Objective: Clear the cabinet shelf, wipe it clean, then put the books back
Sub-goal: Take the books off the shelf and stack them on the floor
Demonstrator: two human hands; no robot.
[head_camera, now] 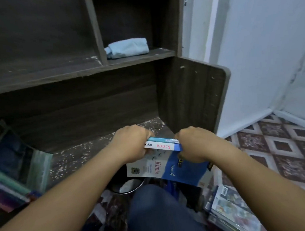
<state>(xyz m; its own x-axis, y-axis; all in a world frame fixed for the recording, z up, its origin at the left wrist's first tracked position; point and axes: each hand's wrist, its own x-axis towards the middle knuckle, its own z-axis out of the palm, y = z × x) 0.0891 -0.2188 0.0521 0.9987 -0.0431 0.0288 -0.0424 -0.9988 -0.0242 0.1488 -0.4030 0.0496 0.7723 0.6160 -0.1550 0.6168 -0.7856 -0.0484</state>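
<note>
Holding 2 stacked books (pixel 163 145) w/ red "Kimia" spine.

Soft, even indoor light was seen; the cabinet (pixel 70 40) interior stayed dim, edges were bowed by wide-angle distortion, and slight blur was noted.

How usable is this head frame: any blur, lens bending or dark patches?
Head view: wide-angle lens bows the shelf edge; slightly soft overall, yet the Kimia book between left hand and right hand reads clearly; left-edge books smear; cabinet interior dim, no glare.
</note>
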